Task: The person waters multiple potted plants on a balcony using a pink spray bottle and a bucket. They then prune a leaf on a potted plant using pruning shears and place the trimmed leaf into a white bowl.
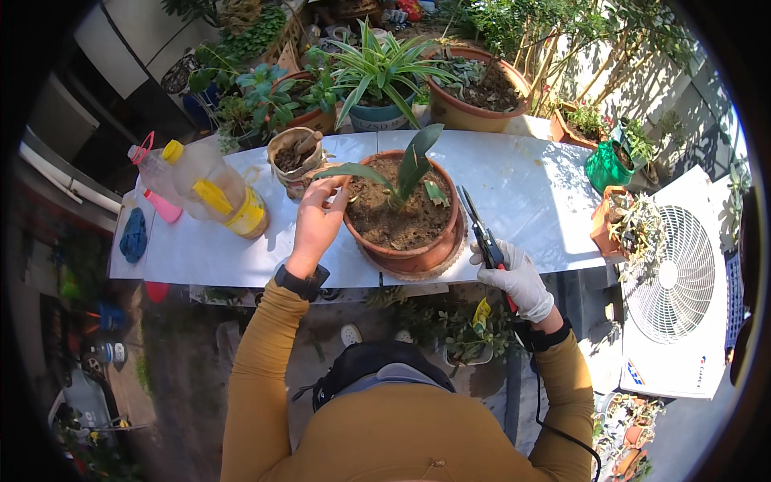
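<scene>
My bare left hand [320, 217] holds the browned tip of a long green leaf [355, 171] between thumb and fingers. That leaf belongs to a plant in a round terracotta pot [402, 252] on a scalloped saucer; another leaf [415, 159] stands upright beside it. A torn piece of leaf [436, 194] lies on the soil at the pot's right side. In a white glove, my right hand [515, 280] grips garden shears [486, 235] by their red and black handles, right of the pot. The blades point up and away from me, beside the pot's rim.
Left on the white tabletop [524, 181] stand a worn pot with soil [295, 158], large plastic bottles [226, 196] and a blue cloth [133, 235]. Behind are a spider plant [385, 75] and a large planter [476, 120]. An orange pot [607, 226] and an air-conditioner unit [668, 361] are at right.
</scene>
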`<control>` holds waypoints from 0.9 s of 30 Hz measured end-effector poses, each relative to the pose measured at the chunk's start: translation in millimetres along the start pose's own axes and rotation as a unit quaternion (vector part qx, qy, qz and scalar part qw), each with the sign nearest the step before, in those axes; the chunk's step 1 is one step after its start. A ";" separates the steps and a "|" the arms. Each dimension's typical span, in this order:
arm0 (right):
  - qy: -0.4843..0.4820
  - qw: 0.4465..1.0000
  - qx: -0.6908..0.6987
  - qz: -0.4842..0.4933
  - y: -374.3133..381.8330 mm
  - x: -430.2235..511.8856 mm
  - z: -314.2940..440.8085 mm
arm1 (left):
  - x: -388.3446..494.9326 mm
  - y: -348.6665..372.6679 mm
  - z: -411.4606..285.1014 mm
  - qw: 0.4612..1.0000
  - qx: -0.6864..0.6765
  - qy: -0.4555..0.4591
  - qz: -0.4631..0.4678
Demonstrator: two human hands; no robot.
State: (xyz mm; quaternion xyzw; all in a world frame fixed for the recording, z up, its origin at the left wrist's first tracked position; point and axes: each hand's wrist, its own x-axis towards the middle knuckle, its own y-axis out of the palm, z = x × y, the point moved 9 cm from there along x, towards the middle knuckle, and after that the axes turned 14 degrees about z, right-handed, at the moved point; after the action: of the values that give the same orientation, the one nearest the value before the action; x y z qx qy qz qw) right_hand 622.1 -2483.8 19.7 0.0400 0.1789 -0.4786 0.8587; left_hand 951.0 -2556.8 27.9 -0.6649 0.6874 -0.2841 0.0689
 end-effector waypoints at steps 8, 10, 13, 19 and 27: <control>-0.064 0.841 -0.530 -0.090 -6.4 7.1 63.8 | -21.1 13.7 -49.5 1.000 0.014 -0.014 -0.006; -0.120 0.813 -0.562 -0.095 -2.4 14.8 75.4 | -10.2 19.6 -43.4 0.997 -0.057 -0.056 -0.011; -0.166 0.787 -0.584 -0.105 1.1 24.7 83.7 | 0.3 29.1 -46.6 0.997 -0.048 -0.064 0.002; -0.188 0.738 -0.637 -0.116 5.2 23.5 82.6 | 2.2 50.5 -43.8 0.995 0.026 -0.047 0.078; -0.175 0.806 -0.546 -0.147 -10.1 26.8 78.9 | 2.2 53.7 -36.2 0.996 0.060 -0.002 0.070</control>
State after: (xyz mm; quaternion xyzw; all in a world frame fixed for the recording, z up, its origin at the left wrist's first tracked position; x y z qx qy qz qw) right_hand 647.6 -2529.8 85.1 -0.5461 0.2614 -0.4218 0.6749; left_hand 886.7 -2550.4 32.7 -0.6103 0.7139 -0.3180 0.1295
